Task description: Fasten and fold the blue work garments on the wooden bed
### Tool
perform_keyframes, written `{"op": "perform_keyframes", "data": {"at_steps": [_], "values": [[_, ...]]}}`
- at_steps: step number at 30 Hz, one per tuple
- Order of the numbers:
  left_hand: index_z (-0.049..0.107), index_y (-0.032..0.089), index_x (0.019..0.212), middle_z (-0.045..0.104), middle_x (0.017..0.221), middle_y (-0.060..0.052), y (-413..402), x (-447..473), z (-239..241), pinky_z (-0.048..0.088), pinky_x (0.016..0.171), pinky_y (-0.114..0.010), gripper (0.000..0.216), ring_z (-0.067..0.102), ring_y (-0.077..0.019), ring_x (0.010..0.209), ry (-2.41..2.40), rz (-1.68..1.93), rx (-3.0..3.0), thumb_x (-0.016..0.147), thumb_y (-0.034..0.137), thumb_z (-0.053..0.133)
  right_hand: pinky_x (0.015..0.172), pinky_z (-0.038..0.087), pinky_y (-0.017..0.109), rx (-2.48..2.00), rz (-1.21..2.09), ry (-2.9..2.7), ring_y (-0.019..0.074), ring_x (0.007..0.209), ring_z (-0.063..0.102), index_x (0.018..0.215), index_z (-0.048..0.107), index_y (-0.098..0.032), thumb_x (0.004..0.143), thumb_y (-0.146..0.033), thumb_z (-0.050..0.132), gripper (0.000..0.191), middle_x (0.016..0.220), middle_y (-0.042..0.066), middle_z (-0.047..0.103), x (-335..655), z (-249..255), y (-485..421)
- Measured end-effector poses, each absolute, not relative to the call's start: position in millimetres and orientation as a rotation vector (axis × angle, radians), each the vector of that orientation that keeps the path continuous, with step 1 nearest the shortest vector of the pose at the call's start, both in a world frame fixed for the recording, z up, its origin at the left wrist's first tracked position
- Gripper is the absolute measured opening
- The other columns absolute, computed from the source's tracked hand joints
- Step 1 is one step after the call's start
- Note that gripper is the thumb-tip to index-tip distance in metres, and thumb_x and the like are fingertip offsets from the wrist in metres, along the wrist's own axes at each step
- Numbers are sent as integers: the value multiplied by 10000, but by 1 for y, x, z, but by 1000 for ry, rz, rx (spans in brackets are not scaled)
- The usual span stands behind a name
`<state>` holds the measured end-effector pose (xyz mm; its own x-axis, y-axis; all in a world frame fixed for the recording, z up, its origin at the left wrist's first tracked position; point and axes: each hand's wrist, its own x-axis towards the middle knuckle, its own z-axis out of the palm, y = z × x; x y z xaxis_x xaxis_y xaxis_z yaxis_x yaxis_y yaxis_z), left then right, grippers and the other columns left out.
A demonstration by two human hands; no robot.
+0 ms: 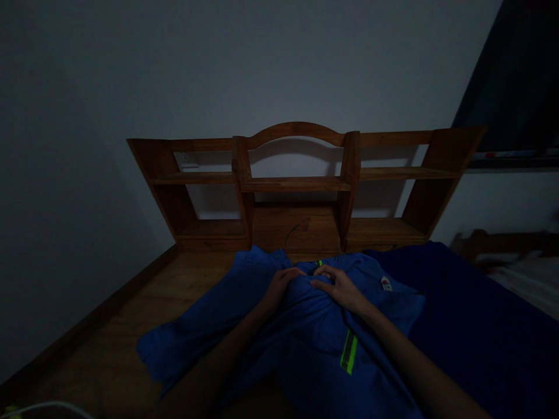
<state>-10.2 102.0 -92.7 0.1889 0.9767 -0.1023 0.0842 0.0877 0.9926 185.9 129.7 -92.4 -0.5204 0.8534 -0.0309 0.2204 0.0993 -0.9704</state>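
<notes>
While both hands bend down over the cloth, the fingers (289, 272) of the left hand (278, 287) lie curved against a gathered ridge of a blue garment (305, 320), close to the other hand but apart from it. On the right hand (343, 289), thumb and forefinger stand a little apart, with bunched cloth between them; I cannot tell whether either hand grips it firmly.

The garment lies rumpled on wooden boards (196, 273), beneath both hands and forearms, one part stretching out to the left. A yellow-green and grey strip (348, 352) crosses it near the right forearm, a smaller bright strip (319, 263) shows just beyond the fingertips, and a small pale badge (386, 283) sits right of the right hand. Beside it on the right spreads a darker blue cloth (463, 308).

Behind stands a wooden shelf unit (297, 184) with an arched top rail, in front of a pale wall (271, 64). A white cable (52, 403) curves through the lower left corner. The room is dim.
</notes>
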Motion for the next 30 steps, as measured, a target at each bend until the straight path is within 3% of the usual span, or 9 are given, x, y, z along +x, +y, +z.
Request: {"op": "perform_keyframes", "data": {"at_steps": [7,13,20,25,30], "values": [[625,168,967,638,952,-44,96,-6,-85,411,880,-310,309,565,-199,935,1374,930,1698,886,345,385,779,416,271,-1256,1104,-1963,176,862,589,913,597,-201,823,-366,528,200,911,20,643,189,-96,130],[488,190,1197,565,1072,-84,98,-4,-84,369,927,-388,328,492,-225,1013,1602,677,2311,878,238,427,649,379,258,-1721,538,-2084,185,688,612,923,613,-235,827,-389,489,221,722,25,662,196,-93,131],[544,195,1018,540,982,-55,102,-18,-88,412,842,-343,196,497,-208,944,1833,712,2196,837,267,526,597,350,280,-1997,198,-1946,220,674,605,967,590,-224,829,-424,444,284,724,53,651,221,-84,143],[564,187,893,586,873,-29,100,-12,-107,422,779,-297,209,542,-183,845,1687,773,1977,765,342,622,716,417,305,-1822,335,-1863,215,810,587,933,550,-202,786,-331,467,213,856,53,622,236,-82,155],[603,205,884,626,856,-26,96,-4,-110,398,743,-280,165,556,-183,816,1613,815,1840,783,334,584,985,359,377,-1390,469,-2046,232,1158,442,1253,388,-163,723,-169,469,537,1213,105,495,215,-80,142]]}}
